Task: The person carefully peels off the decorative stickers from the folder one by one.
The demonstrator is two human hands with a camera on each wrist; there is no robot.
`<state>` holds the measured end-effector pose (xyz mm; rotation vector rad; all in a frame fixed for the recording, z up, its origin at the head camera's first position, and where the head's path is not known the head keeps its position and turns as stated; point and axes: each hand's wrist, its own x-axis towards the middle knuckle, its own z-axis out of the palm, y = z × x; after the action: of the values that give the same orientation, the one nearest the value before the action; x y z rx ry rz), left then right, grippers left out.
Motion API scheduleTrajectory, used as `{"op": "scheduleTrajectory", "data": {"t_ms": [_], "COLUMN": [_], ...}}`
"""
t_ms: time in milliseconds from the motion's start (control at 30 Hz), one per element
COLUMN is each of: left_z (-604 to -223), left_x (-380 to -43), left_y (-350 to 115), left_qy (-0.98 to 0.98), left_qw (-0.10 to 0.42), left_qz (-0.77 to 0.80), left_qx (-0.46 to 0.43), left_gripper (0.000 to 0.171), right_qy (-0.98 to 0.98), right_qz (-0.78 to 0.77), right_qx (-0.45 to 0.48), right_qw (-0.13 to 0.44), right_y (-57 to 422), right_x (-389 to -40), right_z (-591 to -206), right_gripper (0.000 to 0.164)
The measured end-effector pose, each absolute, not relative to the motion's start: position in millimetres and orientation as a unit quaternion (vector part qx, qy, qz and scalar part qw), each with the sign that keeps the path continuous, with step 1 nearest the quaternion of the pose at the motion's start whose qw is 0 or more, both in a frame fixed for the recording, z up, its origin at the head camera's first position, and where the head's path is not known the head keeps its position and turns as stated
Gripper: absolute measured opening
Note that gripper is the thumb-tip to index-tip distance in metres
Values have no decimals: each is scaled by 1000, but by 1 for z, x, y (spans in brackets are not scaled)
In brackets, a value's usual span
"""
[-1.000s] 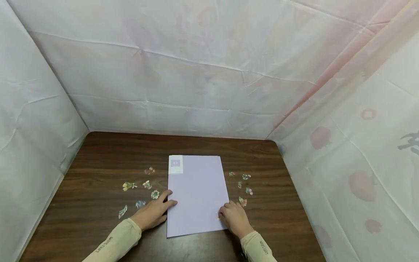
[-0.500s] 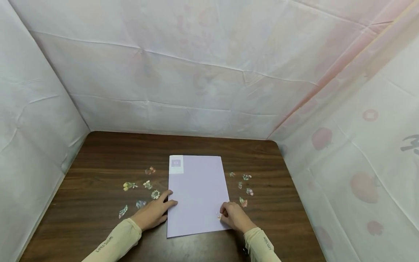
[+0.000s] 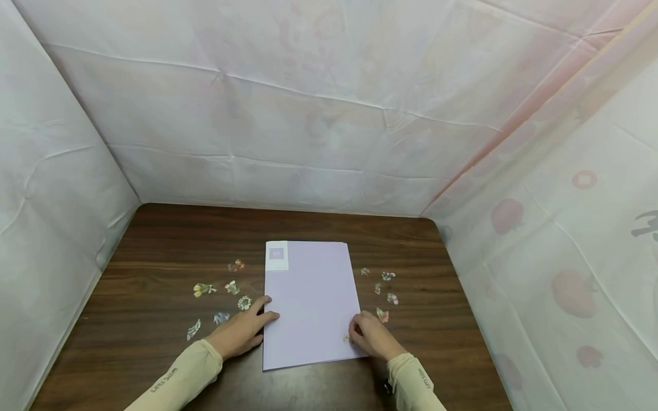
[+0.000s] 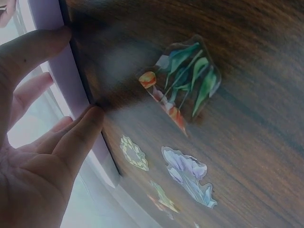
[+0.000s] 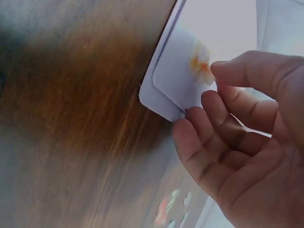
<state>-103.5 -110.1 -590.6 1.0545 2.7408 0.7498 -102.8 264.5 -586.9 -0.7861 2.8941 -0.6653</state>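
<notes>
A pale lavender folder (image 3: 308, 302) with a white label (image 3: 276, 255) at its upper left lies on the table. My left hand (image 3: 240, 333) rests at its left edge, thumb and forefinger reaching onto the cover, fingers fairly straight. At the folder's lower right, my right hand (image 3: 374, 335) pinches a small clear sticker with a yellow-orange flower (image 5: 201, 64) between thumb and forefinger. The sticker overlaps the folder, and its held edge is hidden by the fingertips. The right hand's other fingers curl beside the folder's corner in the right wrist view.
Several flower stickers lie left of the folder, among them yellow tulips (image 3: 204, 290), a round wreath (image 3: 244, 303) and a purple bunch (image 4: 185, 167). More are on the right, including a red-orange flower sticker (image 3: 382, 315) near the right hand. Printed cloth (image 3: 288, 137) surrounds the dark wooden table (image 3: 437, 342).
My right hand has shifted slightly to the right with the flower sticker, uncovering more of the folder's lower right corner. The left hand has stayed in place.
</notes>
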Motion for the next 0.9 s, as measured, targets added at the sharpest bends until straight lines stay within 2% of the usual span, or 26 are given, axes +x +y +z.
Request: {"op": "scheduleTrajectory", "data": {"t_ms": [133,333,533,900], "left_z": [-589,-589,-590,-588], "left_x": [-104,-105,-104,-102], "left_y": [-110,-111,-112,-109], "left_qy": [903,903,903,904], "left_qw": [53,51,49,51], "left_qz": [246,247,244,246], "left_qx": [348,349,349,345], "left_gripper": [49,49,48,48], "right_qy": [950,960,964,963], "right_qz": [-236,-263,-243,-235], "right_qx": [-200,-84,29,56], "right_qw": [44,53,105,122], "right_y": [280,334,381,390], "right_x": [-104,-103,-97,-97], "right_z": [-579,-572,-579,-578], "right_gripper": [14,14,10,12]}}
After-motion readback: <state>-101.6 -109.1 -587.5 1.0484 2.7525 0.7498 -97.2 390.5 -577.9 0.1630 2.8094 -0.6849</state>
